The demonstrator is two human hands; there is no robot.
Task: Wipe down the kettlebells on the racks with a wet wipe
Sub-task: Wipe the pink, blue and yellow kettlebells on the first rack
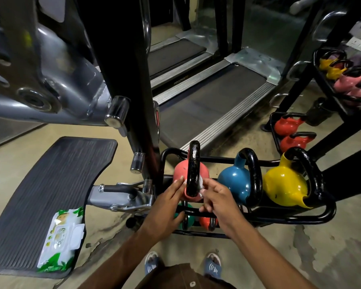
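Kettlebells (239, 180): 3 on top rack (300, 218)

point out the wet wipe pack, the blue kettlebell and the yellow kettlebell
wet wipe pack (59, 240), head view, middle of the wrapper
blue kettlebell (234, 181), head view, round body
yellow kettlebell (283, 184), head view, round body

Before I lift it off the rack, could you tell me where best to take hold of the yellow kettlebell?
Take the yellow kettlebell by its black handle, probably from above and the right. The loop arches clear over the body there, while the blue kettlebell crowds its left side.
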